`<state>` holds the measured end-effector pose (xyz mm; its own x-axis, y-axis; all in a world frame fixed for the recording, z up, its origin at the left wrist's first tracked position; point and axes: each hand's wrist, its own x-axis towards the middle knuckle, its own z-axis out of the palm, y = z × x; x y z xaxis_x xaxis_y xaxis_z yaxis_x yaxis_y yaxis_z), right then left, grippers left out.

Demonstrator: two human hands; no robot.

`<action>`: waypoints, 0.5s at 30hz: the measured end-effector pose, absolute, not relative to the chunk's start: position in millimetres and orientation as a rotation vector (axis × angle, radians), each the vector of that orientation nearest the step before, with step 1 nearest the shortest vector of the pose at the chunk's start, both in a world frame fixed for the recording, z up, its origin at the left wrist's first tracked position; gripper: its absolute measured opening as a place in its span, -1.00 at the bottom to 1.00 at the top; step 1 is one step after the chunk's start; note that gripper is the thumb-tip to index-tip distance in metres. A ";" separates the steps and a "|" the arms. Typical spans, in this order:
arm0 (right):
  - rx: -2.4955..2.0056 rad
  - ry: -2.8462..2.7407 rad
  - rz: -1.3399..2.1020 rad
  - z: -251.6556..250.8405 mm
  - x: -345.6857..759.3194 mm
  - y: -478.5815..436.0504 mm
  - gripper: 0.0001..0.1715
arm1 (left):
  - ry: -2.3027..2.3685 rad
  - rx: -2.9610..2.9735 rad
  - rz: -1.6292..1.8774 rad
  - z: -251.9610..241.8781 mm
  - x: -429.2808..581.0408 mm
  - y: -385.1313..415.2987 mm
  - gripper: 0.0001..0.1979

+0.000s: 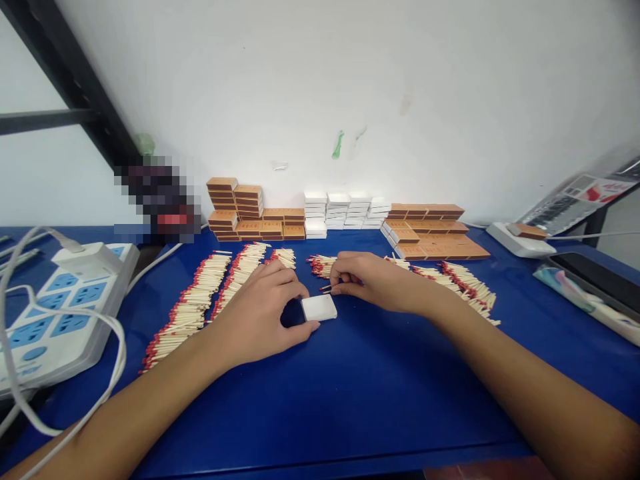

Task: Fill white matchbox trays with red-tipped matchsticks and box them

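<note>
A small white matchbox tray (319, 308) lies on the blue table in front of me. My left hand (263, 310) grips its left end between thumb and fingers. Just beyond the tray's right end, my right hand (373, 280) is closed in a pinch on a matchstick (325, 289), whose dark end points left. Red-tipped matches (320, 265) lie behind the right hand and are partly covered by it. Long rows of matches (187, 307) stretch out past my left hand, and more matches (467, 283) lie beyond my right wrist. Whether the tray holds anything is hard to make out.
Along the wall stand stacked orange-brown matchboxes (250, 220), white trays (345, 212) and more brown boxes (435, 240). At left is a white power strip (65, 300) with looping cables. A dark phone (600, 277) and a white adapter (520, 240) lie at right.
</note>
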<state>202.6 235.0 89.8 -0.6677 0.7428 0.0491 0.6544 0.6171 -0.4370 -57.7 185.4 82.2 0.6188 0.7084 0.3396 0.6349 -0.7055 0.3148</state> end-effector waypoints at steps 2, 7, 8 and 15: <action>-1.120 -2.604 0.571 89.3 202.4 234.6 -0.92 | 1.118 2.677 0.671 82.2 -58.1 185.7 -0.78; -1.109 -2.569 0.584 88.3 199.7 233.7 -0.92 | 1.120 2.678 0.677 82.6 -58.9 186.0 -0.78; -1.120 -2.576 0.602 87.7 198.9 233.8 -0.90 | 1.122 2.681 0.673 82.8 -58.9 185.8 -0.79; -1.194 -2.544 0.558 88.0 199.2 232.4 -0.80 | 1.153 2.700 0.683 80.8 -59.5 187.4 -0.77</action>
